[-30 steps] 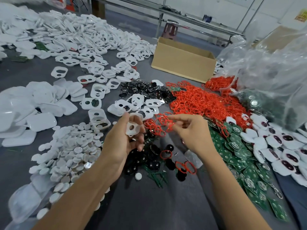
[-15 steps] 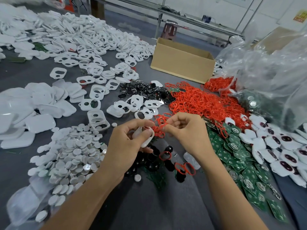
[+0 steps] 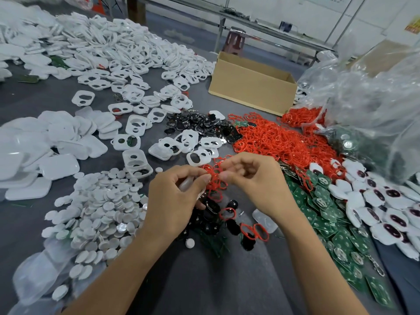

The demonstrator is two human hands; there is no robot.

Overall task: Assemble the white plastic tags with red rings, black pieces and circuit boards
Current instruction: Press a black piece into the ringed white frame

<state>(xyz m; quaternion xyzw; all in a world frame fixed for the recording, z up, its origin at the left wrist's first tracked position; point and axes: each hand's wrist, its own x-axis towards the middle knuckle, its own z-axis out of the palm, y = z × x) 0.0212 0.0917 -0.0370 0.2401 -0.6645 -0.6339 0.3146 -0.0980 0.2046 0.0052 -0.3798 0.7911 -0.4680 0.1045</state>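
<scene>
Bringing the left hand point(image 3: 175, 196) and right hand point(image 3: 254, 185) together, fingertips nearly touching, after holding them apart a second ago. Gripping the white tag point(image 3: 188, 184) in curled left fingers, now tipped down and mostly hidden. Pinching a tangle of red rings point(image 3: 214, 178) between right thumb and forefinger, at three o'clock of the tag. Probably teasing one ring free for seating; black pieces point(image 3: 211, 210) lying at six o'clock, circuit boards point(image 3: 322, 212) at four.

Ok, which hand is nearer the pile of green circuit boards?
Right. The right hand, pinching red rings, is just left of the circuit boards; the left hand, holding a white tag, lies further left, past the right hand.
</scene>
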